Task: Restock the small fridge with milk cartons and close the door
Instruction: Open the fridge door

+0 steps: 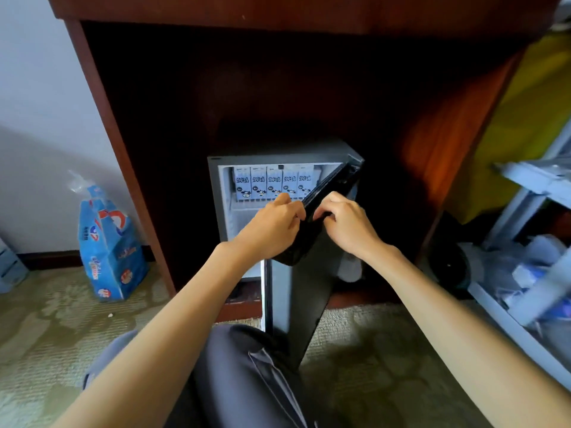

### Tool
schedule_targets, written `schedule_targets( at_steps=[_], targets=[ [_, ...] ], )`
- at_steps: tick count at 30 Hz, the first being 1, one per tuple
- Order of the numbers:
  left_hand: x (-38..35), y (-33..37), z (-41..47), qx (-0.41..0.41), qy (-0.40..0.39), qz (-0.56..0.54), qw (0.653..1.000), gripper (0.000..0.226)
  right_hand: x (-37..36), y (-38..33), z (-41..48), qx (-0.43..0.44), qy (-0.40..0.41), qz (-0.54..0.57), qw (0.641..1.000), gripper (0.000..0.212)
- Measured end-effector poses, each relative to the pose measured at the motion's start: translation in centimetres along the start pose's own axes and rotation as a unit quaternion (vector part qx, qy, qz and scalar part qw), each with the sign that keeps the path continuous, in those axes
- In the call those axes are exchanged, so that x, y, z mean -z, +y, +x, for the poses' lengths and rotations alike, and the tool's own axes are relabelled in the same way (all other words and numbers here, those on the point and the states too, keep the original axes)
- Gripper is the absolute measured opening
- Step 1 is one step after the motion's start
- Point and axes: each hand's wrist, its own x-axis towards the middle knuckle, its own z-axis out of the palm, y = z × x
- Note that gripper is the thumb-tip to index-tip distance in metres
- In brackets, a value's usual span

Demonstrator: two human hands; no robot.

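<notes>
A small grey fridge (220,211) stands on the floor inside a dark wooden desk recess. Its dark door (312,288) is hinged on the right and stands partly open toward me. On the top shelf, several blue-and-white milk cartons (273,182) stand upright in a row. My left hand (273,225) and my right hand (347,225) both grip the door's top edge, fingers curled over it, the left on the inner side and the right on the outer side. The lower fridge interior is mostly hidden by my hands and the door.
A blue printed plastic bag (108,242) stands on the carpet to the left of the desk's side panel (123,168). A grey cart (525,307) with packaged supplies stands close on the right. My knee in grey trousers (247,381) is just below the door.
</notes>
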Motion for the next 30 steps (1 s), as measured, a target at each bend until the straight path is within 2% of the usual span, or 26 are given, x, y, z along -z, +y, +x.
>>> schedule_targets(
  at_steps=[3,6,10,14,18,25,30],
  targets=[
    [-1.9,2.9,0.5,-0.041,-0.011,-0.014,0.999,0.036,2.8,1.5,-2.9,-0.027,-0.002,-0.024,0.999,0.033],
    [-4.3,6.4,2.0,-0.072,-0.041,0.027,0.996,0.051,5.6,3.3,-5.7,-0.064,-0.03,-0.065,0.995,0.035],
    [-6.6,11.5,4.5,-0.124,-0.1,0.062,0.985,0.052,8.8,6.1,-8.0,-0.131,-0.029,-0.075,0.988,0.033],
    [-7.9,14.1,7.5,-0.115,-0.091,0.058,0.988,0.06,10.5,8.1,-8.9,-0.19,-0.012,-0.133,0.973,0.028],
    [-8.9,15.8,10.0,-0.129,-0.126,0.077,0.981,0.065,11.3,10.5,-8.4,-0.249,0.013,-0.191,0.949,0.029],
    [-11.4,17.1,15.8,-0.123,-0.162,0.12,0.972,0.068,11.7,14.9,-4.6,-0.334,-0.023,-0.256,0.907,0.043],
    [-12.5,16.3,20.9,-0.095,-0.136,0.129,0.978,0.065,11.2,19.9,-0.8,-0.373,-0.032,-0.246,0.894,0.056]
  ],
)
